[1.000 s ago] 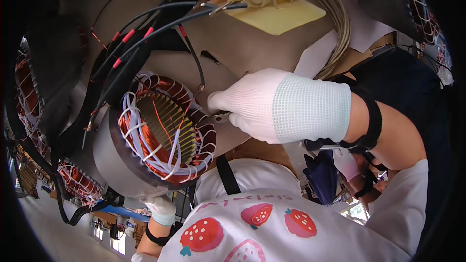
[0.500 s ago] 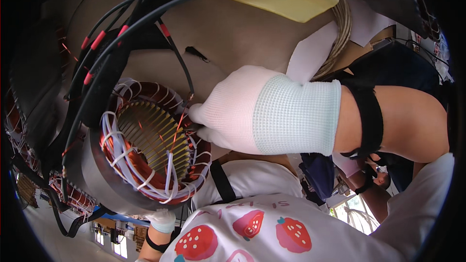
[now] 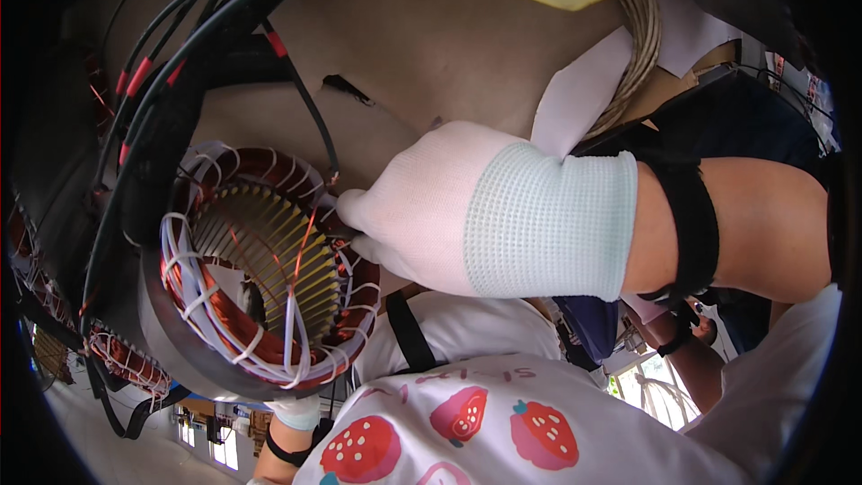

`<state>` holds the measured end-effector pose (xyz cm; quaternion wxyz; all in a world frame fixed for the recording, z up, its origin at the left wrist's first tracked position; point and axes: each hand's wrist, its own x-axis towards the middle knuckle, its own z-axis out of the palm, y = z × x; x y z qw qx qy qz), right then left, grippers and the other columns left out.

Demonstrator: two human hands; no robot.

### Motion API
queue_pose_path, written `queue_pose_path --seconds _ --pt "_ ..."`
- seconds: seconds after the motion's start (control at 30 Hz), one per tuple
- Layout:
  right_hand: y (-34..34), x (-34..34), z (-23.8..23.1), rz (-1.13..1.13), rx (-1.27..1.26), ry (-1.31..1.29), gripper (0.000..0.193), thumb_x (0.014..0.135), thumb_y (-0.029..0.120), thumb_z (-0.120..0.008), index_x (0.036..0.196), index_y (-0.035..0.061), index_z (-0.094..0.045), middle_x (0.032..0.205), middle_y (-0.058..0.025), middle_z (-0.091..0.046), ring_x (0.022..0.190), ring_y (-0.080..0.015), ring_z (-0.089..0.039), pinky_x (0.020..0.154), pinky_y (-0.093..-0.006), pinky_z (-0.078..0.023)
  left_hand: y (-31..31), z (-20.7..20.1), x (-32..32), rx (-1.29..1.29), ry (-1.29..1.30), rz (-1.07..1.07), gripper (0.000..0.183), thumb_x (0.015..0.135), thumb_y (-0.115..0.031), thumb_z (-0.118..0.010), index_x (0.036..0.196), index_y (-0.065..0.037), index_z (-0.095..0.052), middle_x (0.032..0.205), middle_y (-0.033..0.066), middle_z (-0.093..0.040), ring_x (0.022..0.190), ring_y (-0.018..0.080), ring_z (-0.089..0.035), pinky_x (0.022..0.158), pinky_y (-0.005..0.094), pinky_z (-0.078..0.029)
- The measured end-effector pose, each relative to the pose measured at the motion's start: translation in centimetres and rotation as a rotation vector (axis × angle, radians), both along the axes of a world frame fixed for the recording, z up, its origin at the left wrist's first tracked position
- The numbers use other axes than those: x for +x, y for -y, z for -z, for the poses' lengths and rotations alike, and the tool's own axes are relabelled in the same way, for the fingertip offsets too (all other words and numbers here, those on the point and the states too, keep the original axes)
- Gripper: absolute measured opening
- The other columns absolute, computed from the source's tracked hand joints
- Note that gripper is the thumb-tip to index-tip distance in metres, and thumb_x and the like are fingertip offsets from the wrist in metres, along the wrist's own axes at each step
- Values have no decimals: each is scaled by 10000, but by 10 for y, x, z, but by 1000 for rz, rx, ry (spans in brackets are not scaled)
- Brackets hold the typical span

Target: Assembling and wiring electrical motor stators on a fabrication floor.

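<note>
The big metal drum (image 3: 278,242) is left of the middle, tilted with its round mouth facing up, perhaps so the person can see and reach inside. The gloved right hand (image 3: 417,208) has its fingers bunched at the rim, near a thin copper wire (image 3: 305,241) (what they pinch, if anything, one cannot tell). The left hand (image 3: 298,411) is mostly hidden under the drum, maybe to keep it steady, but its grip cannot be told. The drum looks busy: shiny orange coils (image 3: 220,307) make a ring, tied with white string (image 3: 247,344), with white tubes (image 3: 290,332) on them and yellow strips (image 3: 319,283) lining the hole.
</note>
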<state>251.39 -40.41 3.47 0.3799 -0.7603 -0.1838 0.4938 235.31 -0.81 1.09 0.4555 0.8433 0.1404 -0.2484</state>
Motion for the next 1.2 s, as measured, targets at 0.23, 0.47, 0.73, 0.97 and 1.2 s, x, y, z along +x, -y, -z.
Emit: queue_pose_path --seconds 0.23,0.47,0.73,0.97,1.2 --pt "-8 -2 12 -37 53 81 281 946 208 -489 1106 20 -623 855 -201 -695 812 -378 -695 738 -469 -567 -2 -2 4 35 13 34 825 971 -706 -309 1430 -23 -378 1393 140 -468 1236 268 -495 1048 437 -389" --pt "-19 1 24 -208 -29 -129 253 933 170 -508 1066 24 -665 922 -180 -708 883 -360 -698 784 -449 -571 -5 -7 7 59 22 72 821 975 -700 -308 1412 -11 -399 1360 147 -496 1202 266 -523 1017 426 -423" --pt "-20 5 22 -215 6 -6 212 887 153 -578 1014 31 -695 932 -173 -712 893 -346 -703 795 -441 -572 -10 -12 10 111 42 98 818 979 -693 -307 1391 4 -422 1322 154 -527 1162 263 -556 983 413 -461" --pt "-13 13 2 -215 -271 -116 322 917 298 -520 1023 38 -679 868 -194 -687 859 -360 -684 798 -467 -542 -3 -25 13 71 99 71 816 983 -687 -306 1373 16 -443 1289 161 -554 1128 261 -584 952 401 -495" --pt "46 -21 -27 543 -391 546 243 881 194 -607 1040 12 -631 877 -220 -641 824 -388 -638 736 -434 -520 9 -14 41 -192 80 -90 795 1004 -658 -282 1291 44 -522 1252 156 -598 1134 247 -582 1000 398 -446"
